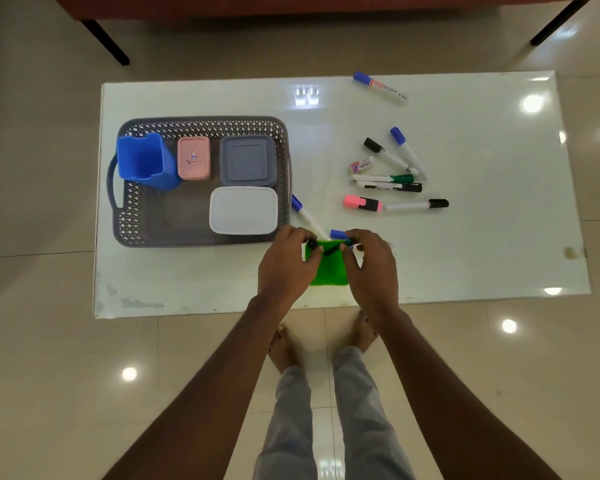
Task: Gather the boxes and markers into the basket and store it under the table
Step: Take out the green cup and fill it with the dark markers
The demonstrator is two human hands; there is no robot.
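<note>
Risk: the green cup [328, 273] is standing near the front edge of the table [187, 278], so I'd judge a clumsy push could be tipping it off.
Left hand [284, 268]: its fingers are curling round the cup's rim, steadying it.
Right hand [371, 268]: its fingers are pinching a blue-capped marker [338, 233] at the cup's mouth.
Green cup: a dark marker [331, 250] is leaning inside.
Basket [201, 121]: it is holding a blue holder [142, 161], pink box [193, 157], grey box [248, 161] and white box [244, 210].
Loose markers [392, 178]: they are lying well apart to the right, and one could be rolling away.
</note>
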